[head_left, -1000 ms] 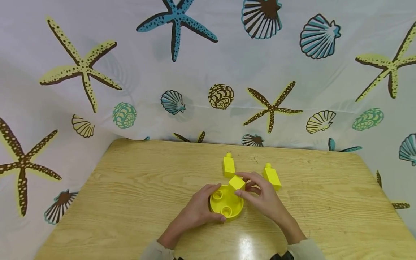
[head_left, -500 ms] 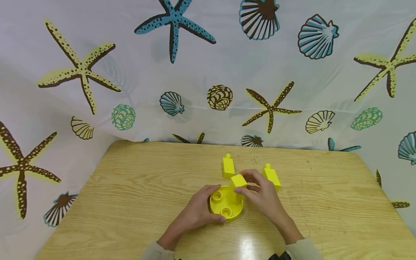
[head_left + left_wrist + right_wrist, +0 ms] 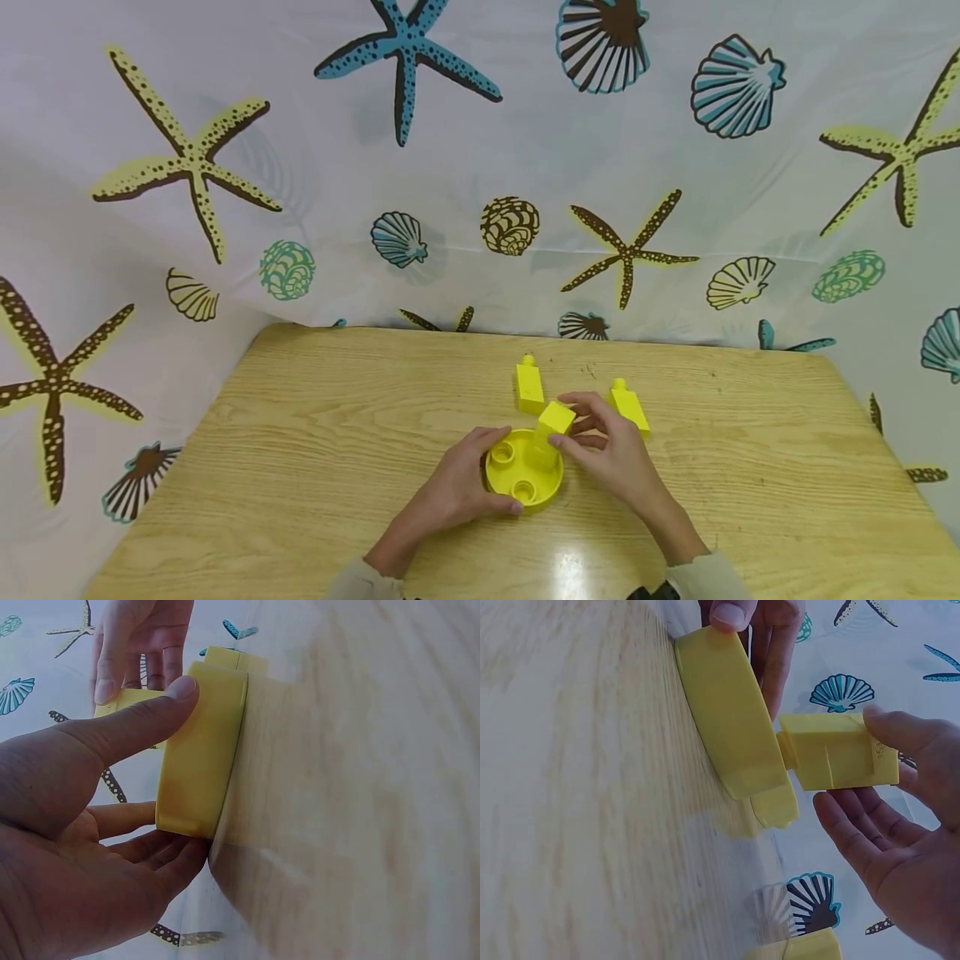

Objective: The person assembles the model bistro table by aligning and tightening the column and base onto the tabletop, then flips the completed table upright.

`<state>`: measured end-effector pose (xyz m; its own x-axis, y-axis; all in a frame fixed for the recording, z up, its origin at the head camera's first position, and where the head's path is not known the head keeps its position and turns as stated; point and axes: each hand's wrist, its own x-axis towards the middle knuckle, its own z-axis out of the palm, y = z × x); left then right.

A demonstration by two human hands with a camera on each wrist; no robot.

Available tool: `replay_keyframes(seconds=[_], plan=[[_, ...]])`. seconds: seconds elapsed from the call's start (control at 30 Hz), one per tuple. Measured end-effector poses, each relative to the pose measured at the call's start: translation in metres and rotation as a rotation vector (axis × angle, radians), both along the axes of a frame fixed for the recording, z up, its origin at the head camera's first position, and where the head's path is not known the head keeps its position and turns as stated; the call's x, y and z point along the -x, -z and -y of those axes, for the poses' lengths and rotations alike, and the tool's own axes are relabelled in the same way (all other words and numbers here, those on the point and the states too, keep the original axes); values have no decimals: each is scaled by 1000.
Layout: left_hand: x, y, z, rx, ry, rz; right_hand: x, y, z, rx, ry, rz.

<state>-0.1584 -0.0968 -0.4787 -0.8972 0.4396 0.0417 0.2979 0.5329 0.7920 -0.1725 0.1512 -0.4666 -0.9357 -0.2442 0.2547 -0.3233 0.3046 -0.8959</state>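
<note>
A round yellow dish-like piece [image 3: 512,472] lies on the table with raised ring sockets inside. My left hand [image 3: 459,483] grips its rim, the thumb at the near side and fingers at the far side. With thumb and fingers, my right hand [image 3: 621,462] pinches a yellow rectangular block [image 3: 555,421] over the dish's far right part. In the right wrist view, the block [image 3: 836,750] has a narrower neck facing into the dish [image 3: 727,720]. Whether that neck sits fully in a socket cannot be told; the rim hides its end.
Behind the dish lies a second yellow block [image 3: 529,387] with a round peg at its far end. A similar block [image 3: 632,408] lies just beyond my right hand. The wooden table [image 3: 337,417] ends at a white cloth [image 3: 450,167] printed with starfish and shells.
The block in my right hand has shifted slightly right and stands more upright over the dish, showing more of its side. My left hand keeps its grip on the rim.
</note>
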Motion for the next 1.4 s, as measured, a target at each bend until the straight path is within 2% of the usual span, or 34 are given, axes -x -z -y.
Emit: replay_keyframes(seconds=[0.13,0.4,0.67,1.03,1.23,1.4], plan=[[0,0,0,1,4,9,0,0,-4,-49,-32,-5],[1,2,0,-9,-1,-9,1,-3,-19,-14,-158,52],[2,3,0,-12,0,-3,2,-6,-21,65,-128,85],[1,2,0,0,-1,9,0,-10,-28,43,-165,120],[1,1,0,-3,0,8,0,-8,-24,4,-206,66],[1,1,1,0,5,11,-1,-6,-19,-33,-192,7]])
